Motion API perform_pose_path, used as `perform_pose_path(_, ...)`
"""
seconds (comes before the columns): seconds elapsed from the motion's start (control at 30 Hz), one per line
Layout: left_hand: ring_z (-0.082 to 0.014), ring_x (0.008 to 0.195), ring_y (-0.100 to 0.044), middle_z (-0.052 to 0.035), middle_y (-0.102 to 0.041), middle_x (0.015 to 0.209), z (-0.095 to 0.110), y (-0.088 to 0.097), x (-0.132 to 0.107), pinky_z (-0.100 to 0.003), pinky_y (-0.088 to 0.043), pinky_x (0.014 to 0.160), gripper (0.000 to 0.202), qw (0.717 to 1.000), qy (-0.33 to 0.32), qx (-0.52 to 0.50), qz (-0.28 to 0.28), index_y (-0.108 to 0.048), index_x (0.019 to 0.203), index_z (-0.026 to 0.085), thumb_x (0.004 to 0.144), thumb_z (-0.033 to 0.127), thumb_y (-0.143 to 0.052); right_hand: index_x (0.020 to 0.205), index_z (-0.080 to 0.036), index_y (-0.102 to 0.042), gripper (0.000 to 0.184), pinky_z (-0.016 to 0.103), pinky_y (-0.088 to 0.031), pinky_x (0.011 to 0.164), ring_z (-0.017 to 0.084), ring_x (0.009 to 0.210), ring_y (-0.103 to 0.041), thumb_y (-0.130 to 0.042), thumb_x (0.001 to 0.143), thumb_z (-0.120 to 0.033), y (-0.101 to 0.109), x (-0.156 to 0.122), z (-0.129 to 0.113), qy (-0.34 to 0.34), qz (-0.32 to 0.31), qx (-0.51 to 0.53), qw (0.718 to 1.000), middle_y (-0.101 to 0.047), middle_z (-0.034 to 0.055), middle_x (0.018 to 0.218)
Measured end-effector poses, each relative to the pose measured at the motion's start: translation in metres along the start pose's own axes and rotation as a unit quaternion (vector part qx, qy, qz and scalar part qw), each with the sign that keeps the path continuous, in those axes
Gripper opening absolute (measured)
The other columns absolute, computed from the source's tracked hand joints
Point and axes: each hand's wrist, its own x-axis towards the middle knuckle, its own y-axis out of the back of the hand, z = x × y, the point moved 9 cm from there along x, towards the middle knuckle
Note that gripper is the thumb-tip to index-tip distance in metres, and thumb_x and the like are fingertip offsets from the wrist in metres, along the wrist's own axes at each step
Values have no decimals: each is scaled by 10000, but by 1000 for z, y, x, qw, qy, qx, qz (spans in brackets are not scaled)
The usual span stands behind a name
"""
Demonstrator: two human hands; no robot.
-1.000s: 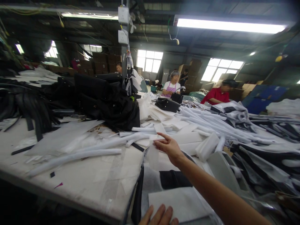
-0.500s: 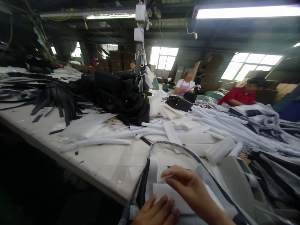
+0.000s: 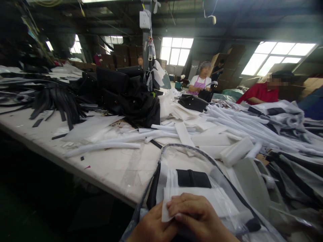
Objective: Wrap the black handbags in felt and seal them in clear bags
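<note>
Both my hands are at the bottom edge of the head view, pressed together over a white foam sheet (image 3: 202,198). My left hand (image 3: 151,227) grips the sheet's near left corner from below. My right hand (image 3: 199,216) lies curled over it, fingers closed on the sheet's edge. The sheet rests on a clear plastic bag (image 3: 181,154) with a dark trim that arches in front of me. A small black folded piece (image 3: 193,178) lies just beyond the sheet, inside the bag's outline.
Long white foam tubes (image 3: 234,129) and flat white sheets cover the table (image 3: 108,168) ahead and right. A heap of black bags (image 3: 126,94) and black straps (image 3: 55,104) sits at left. Two people (image 3: 202,82) work at the far side. The table's edge runs diagonally at left.
My right hand drew back from the far pile with a white strip, then came down onto the foam sheet beside my left hand. The black folded piece is now uncovered.
</note>
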Motion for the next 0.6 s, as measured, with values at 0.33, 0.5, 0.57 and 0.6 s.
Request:
perform_pose_path(0.33,-154,1112,-656,-73,-743,1057,-10,-4,-44,-268,-497,1047,285,998,58,-11,29,-655,1209,136,1062,193,-417,967,-184,-788,129,353,-543,948,208,970,-707,-666,924,-175,-2,-7,-12,13,11,-19,1000,-762,82,938)
perform_pose_path(0.5,-186,1128,-645,-107,-728,1050,-12,4,-42,-326,-500,1056,182,994,50,-60,73,-625,1110,91,1037,189,-489,1004,-160,-757,183,332,-535,980,193,1027,-679,-614,924,-81,-13,-12,-27,65,-26,-110,991,-734,91,987)
perform_pose_path(0.57,-181,1112,-649,-109,-715,1056,-14,8,-41,-318,-516,1035,211,992,65,-52,91,-602,1137,93,1042,248,-496,1039,-136,-734,216,322,-548,954,195,1028,-669,-585,914,-42,-19,-16,-32,103,-32,-158,981,-713,107,987)
perform_pose_path(0.6,-176,1100,-651,-107,-705,1063,-15,9,-40,-303,-530,1011,245,992,73,-40,94,-601,1153,100,1046,289,-489,1057,-123,-720,232,321,-556,937,199,1023,-665,-572,907,-27,-21,-18,-33,124,-32,-182,975,-705,115,983)
